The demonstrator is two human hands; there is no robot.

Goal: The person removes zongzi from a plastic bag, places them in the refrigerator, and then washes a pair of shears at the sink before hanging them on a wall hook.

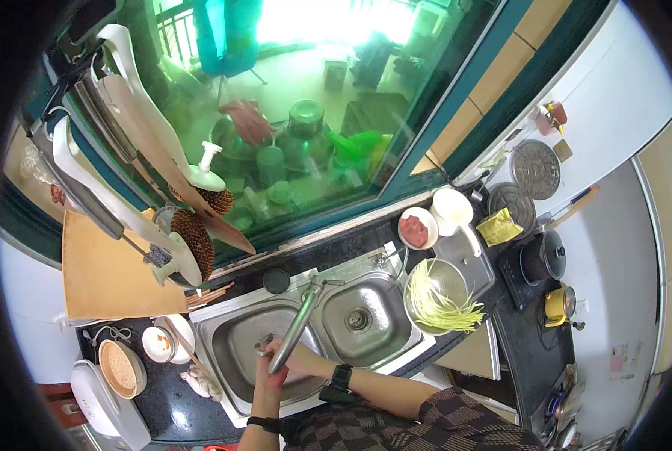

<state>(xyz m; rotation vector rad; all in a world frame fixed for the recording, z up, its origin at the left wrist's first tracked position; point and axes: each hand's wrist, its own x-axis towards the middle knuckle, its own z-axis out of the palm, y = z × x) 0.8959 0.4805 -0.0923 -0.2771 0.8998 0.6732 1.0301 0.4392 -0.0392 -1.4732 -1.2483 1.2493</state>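
Over the left sink basin, my left hand and my right hand are close together beneath the metal faucet. The faucet spout crosses in front of both hands and hides most of their fingers. Beside the left fingers is a small, curved, shiny metal thing; I cannot make out its kind or whether it is held. Dark bands circle both wrists, and the right one looks like a watch.
The right basin has a drain strainer. To its right stand a colander of pale green strips, a bowl of raw meat and a white pot. On the left are a cutting board, garlic and hanging utensils.
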